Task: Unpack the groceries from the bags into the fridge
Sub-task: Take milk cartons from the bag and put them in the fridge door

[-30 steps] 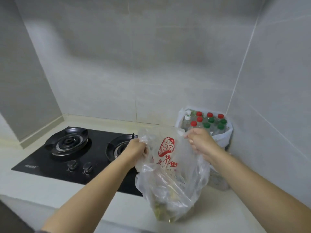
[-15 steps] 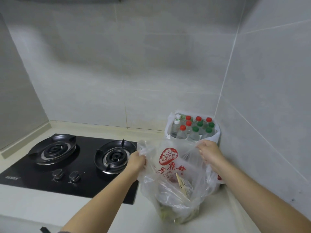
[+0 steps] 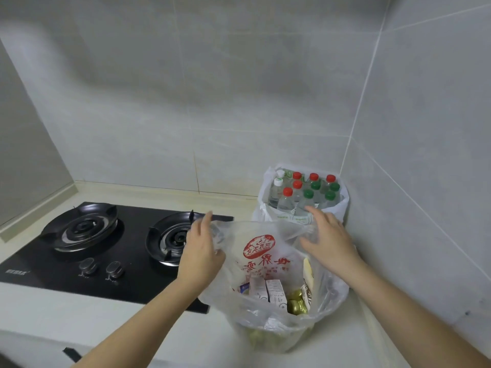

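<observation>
**Grocery bag standing open on the bench, both hands at its mouth**

So the clear plastic bag [image 3: 259,245] with the red print is standing on the bench [image 3: 79,314], toward the front right, just beside the hob [image 3: 127,261]. Its mouth is wide open and you can look straight down into it: a few small cartons [image 3: 273,290] standing on end, some gold foil-wrapped bits [image 3: 296,305] next to them, and something greenish at the bottom that I can't make out through the plastic.

The left hand [image 3: 202,251] is at the left side of the bag's rim with its fingers straight and pointing up. The plastic bunches up against the palm side, but it doesn't look pinched. The right hand [image 3: 329,240] is over the right side of the rim, fingers spread and relaxed, resting on or just above the plastic. I can't tell which.

Behind it, tucked into the back right corner of the bench against the tiled wall, is a white bag [image 3: 342,208] packed with upright water bottles [image 3: 308,193] with red, green and white caps.
</observation>
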{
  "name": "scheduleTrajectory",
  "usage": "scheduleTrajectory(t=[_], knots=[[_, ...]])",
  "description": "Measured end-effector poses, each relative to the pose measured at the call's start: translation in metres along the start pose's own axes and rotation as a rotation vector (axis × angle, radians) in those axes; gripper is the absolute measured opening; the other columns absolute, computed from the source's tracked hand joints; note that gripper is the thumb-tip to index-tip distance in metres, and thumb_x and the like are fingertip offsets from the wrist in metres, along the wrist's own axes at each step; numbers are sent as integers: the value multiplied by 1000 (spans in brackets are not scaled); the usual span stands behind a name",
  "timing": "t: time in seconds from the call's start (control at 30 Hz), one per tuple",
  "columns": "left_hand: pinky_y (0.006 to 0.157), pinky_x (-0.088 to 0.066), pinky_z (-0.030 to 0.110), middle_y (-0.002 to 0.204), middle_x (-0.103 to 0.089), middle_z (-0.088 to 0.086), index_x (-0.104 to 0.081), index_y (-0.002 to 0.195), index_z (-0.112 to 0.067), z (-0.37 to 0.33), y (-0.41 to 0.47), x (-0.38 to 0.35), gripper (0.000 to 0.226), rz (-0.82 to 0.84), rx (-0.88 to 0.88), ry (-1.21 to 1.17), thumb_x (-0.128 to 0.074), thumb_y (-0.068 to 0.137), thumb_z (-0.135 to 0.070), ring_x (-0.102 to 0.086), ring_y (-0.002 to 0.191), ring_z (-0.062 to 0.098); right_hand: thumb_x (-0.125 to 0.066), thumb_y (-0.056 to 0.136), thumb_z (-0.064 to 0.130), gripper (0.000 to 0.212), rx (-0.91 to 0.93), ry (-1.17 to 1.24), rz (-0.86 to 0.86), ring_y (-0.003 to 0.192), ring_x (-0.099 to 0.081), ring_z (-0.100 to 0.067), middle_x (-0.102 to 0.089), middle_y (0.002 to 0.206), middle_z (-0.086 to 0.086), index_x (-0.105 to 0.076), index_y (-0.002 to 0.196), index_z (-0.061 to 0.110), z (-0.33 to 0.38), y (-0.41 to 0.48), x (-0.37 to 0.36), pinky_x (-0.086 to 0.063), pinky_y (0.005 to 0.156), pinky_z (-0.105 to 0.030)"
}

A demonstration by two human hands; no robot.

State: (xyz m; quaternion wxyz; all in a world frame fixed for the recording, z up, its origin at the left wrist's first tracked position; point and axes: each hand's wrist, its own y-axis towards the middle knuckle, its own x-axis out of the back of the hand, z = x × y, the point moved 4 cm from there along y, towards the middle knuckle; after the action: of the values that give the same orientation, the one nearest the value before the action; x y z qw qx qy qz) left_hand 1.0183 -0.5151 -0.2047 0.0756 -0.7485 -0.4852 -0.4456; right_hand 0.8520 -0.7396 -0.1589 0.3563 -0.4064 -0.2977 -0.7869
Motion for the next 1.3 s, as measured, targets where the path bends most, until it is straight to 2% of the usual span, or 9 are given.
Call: scheduleTrajectory(t=[0.07, 0.17, 0.23, 0.33, 0.5, 0.77, 1.0, 1.17, 1.3], knots=[[110, -37, 44, 150, -41, 4, -40, 142, -21, -28, -3, 11, 75, -118, -455, 252, -70, 76, -1, -38, 138, 25, -67, 86, 30, 61, 222, -177, -137, 136, -38, -17, -43, 145, 9, -44, 142, 37, 13, -9, 6, -28, 112, -42], [116, -21, 56, 140, -55, 1, -62, 123, -24, -40, -11, -3, 43, 15, -931, 542, -71, 81, -16, -43, 138, 25, -68, 85, 33, 44, 432, -316, -115, 137, -40, -15, -48, 144, 13, -60, 128, 37, 10, -24, -9, -19, 114, -39], [117, -9, 63, 155, -37, 3, -47, 140, -28, -23, -7, -21, 60, 290, -820, 708, -63, 86, -48, -23, 148, 27, -63, 85, 53, 62, 341, -374, 95, 147, -19, -13, -29, 157, 14, -44, 142, 39, -11, -28, -32, -6, 118, -38], [114, 16, 60, 163, 14, 8, 8, 154, -31, 23, -4, -53, 102, 602, -532, 879, -44, 80, -79, 22, 147, 30, -64, 73, 68, 100, 154, -416, 340, 151, -1, -18, -7, 163, 10, -15, 154, 37, -52, -34, -67, -4, 120, -38], [115, 11, 55, 160, 24, 11, 28, 148, -29, 57, -19, -103, 125, 699, -440, 817, -55, 72, -82, 22, 146, 35, -63, 80, 57, 104, 76, -546, 417, 149, -12, -19, -6, 163, 4, 1, 156, 27, -96, -49, -112, -20, 117, -38], [118, -13, 51, 157, -7, 1, 5, 150, -31, 90, -25, -156, 121, 763, -298, 702, -67, 64, -75, -2, 148, 29, -65, 75, 66, 121, -40, -556, 562, 147, -16, -23, 0, 162, 4, 22, 151, 32, -130, -48, -150, -31, 110, -41], [118, -2, 53, 162, 8, 7, 12, 154, -23, 89, -31, -155, 118, 886, -233, 735, -66, 76, -64, 12, 149, 31, -65, 74, 67, 122, -93, -569, 674, 150, -2, -30, 10, 163, -3, 27, 148, 35, -130, -39, -159, -17, 116, -51], [120, -3, 53, 161, -9, -1, -5, 156, -23, 56, -38, -132, 97, 780, -389, 542, -66, 82, -41, -4, 150, 23, -68, 69, 62, 115, 13, -472, 536, 149, 15, -28, 17, 161, 3, 9, 152, 41, -103, -37, -141, -8, 118, -54], [108, -31, 33, 148, -38, -2, -40, 144, -26, 27, -43, -125, 64, 626, -503, 318, -62, 84, -33, -37, 134, 19, -68, 77, 45, 88, 247, -362, 405, 145, -19, -13, -16, 157, 16, -17, 149, 46, -65, -41, -142, -23, 115, -36]])
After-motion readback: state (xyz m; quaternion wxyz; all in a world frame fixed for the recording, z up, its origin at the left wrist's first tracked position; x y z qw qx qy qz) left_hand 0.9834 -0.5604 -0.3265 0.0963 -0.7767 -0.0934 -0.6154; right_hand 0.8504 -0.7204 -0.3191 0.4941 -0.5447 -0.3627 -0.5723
